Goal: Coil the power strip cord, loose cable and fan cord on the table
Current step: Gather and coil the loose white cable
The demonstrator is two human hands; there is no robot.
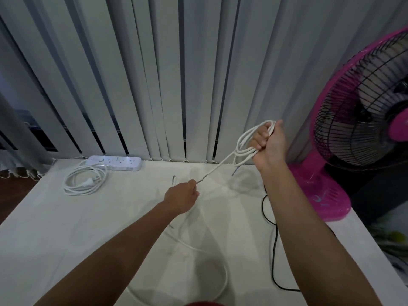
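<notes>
My right hand (268, 143) is raised above the table and shut on several loops of the loose white cable (244, 140). A straight run of that cable slants down to my left hand (182, 196), which pinches it near its bare end. More white cable (198, 248) lies slack on the table by my forearms. The white power strip (116, 162) sits at the back left, its cord (85, 181) lying in a coil beside it with the plug inside. The pink fan (362, 120) stands at the right; its black cord (273, 246) snakes loose across the table.
The white table (66, 228) backs onto grey vertical blinds (154, 74). Its left edge drops to a dark floor, and its right edge runs just past the fan's base (320, 195). Clutter shows below on the far right.
</notes>
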